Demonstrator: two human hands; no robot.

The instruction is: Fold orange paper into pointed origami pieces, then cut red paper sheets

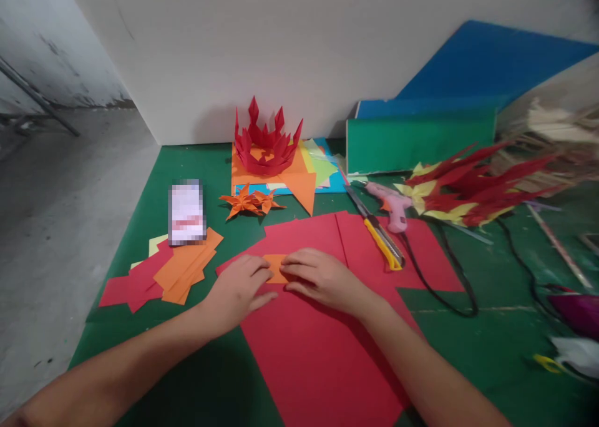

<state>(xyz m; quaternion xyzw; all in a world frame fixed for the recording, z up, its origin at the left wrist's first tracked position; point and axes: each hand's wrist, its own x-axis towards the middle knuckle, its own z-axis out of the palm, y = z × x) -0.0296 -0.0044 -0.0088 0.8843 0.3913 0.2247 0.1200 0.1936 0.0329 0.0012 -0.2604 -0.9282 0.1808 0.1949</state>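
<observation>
Orange paper [276, 278] lies on a red sheet [318, 352].

table [187, 160]: green | back wall [299, 46]: pale, behind table | left wall [44, 40]: white, stained | floor [110, 146]: grey | bar [42, 101]: slanted, far left | light: soft

The tabletop [147, 215] is green. Red sheets [322, 358] spread across it beneath the hands [322, 278]. Left of the hands, red strips [116, 291] and orange strips [185, 277] lie overlapping in a loose fan. Just beyond the hands sit orange paper flowers [244, 202], with a stack of coloured paper [321, 165] behind them. Farther off, to the right, stands a green panel [421, 143]. Well right of the hands lie a black cord [468, 315] and a purple object [578, 314], the latter blurred.
</observation>
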